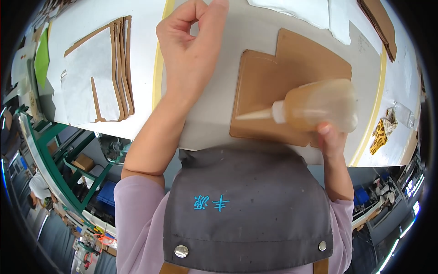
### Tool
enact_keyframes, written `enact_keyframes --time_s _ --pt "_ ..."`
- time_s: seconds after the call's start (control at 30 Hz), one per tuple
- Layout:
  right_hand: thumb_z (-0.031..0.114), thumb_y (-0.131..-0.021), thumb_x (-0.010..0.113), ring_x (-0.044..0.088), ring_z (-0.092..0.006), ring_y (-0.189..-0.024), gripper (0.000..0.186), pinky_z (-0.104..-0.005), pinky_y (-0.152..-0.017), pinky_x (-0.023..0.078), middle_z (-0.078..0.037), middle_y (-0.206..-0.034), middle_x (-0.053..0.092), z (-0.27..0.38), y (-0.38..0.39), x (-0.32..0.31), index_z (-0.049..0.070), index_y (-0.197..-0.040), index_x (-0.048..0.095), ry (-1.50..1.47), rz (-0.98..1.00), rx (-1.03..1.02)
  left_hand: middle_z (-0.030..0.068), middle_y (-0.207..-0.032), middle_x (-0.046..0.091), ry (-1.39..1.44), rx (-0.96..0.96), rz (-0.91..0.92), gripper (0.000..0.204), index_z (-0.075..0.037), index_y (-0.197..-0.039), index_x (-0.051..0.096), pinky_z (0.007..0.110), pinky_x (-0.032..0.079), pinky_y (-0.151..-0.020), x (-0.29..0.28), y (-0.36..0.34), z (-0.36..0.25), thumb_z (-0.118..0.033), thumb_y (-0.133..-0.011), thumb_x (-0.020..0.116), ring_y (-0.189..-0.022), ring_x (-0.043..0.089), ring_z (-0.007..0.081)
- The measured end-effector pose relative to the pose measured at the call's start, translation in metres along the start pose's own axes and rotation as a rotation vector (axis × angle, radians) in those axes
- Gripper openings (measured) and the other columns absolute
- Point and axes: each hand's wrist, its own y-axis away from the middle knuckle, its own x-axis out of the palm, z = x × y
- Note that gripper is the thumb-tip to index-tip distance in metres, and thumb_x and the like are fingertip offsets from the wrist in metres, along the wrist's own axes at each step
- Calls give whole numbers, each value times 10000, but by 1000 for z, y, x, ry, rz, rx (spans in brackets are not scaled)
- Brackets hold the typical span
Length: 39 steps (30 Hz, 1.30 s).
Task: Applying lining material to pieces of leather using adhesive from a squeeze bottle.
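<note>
My right hand (332, 139) is closed round a translucent squeeze bottle (319, 107) with amber liquid inside. The bottle lies nearly level, slightly blurred, its long pale nozzle (253, 114) pointing left over a brown leather-like cut piece (262, 86). That piece rests flat on a grey work mat (210, 116) in front of me and has a stepped upper edge. To its left, my left hand (191, 45) is raised with fingers curled in; the fingertips run past the top edge, so anything they hold is hidden.
A fanned stack of brown-edged pieces with whitish faces (91, 77) lies at left. White sheets (296, 11) sit at the top, with brown pieces (381, 27) at upper right. A leopard-print scrap (381, 134) lies near the right edge. Green metal framing (59, 155) stands at lower left.
</note>
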Motion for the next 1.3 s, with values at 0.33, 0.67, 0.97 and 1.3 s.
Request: enact_keyframes --time_s 0.33,0.67,0.97,1.3 --pt "444 -984 541 596 -225 -1150 504 -387 -911 540 -64 -1325 579 3 -22 -118 125 -1368 470 -717 -319 -183 -43 -716 486 -142 18 -30 278 -91 -712 523 222 302 -656 1 -6 11 -179 -957 621 -695 391 53" --pt "456 -890 674 611 -199 -1078 607 -389 -919 516 -95 -1174 614 9 -61 -166 -11 -1253 543 -9 -592 -252 -72 -648 355 -306 6 -69 393 -115 -628 399 227 208 -580 22 -7 12 -167 -970 587 -646 259 41" --pt "398 -933 636 594 -168 -1103 561 -360 -972 466 -63 -1202 608 -6 -66 -182 2 -1306 500 46 -522 -252 -57 -644 373 -309 5 -66 399 -110 -622 413 237 231 -620 27 -9 13 -193 -967 594 -649 286 59" --pt "351 -885 682 485 -210 -1249 690 -379 -1054 391 -94 -1334 503 3 12 -150 11 -1411 390 103 -510 -43 -56 -634 377 -324 12 -55 398 -102 -607 430 240 225 -622 25 -8 12 -196 -946 616 -645 288 62"
